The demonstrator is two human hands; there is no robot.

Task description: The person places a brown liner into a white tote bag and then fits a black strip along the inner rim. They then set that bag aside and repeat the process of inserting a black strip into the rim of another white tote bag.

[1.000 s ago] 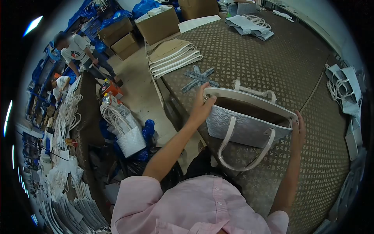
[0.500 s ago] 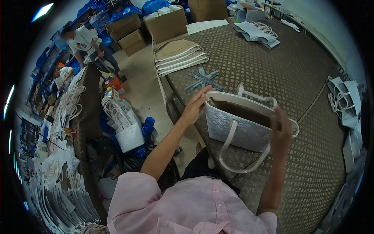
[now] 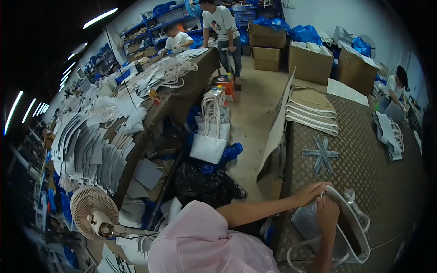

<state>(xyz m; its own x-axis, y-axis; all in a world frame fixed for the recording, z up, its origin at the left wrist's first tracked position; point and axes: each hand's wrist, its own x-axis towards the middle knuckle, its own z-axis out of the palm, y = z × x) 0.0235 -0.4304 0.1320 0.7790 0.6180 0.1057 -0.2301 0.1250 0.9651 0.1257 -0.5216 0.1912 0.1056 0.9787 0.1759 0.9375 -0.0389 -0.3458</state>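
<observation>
A pale silver handbag with an embossed pattern, a white rim and a brown inside stands upright on the near part of the table. One of its handles hangs down the side towards me; the other rises beyond the rim. My left hand is closed on the bag's left end, with fingertips at the rim. Right beside it, my right hand is closed at the same corner, its fingers curled against the rim. Whether a small part lies between the fingertips is hidden.
On the patterned table lie grey strips, a stack of white-edged panels and another bag piece. A fan and a heaped bench stand left. Finished bags sit on the floor. Several people work farther back.
My view has swung left. My right hand has moved from the bag's right end to its left end, meeting my left hand there.
</observation>
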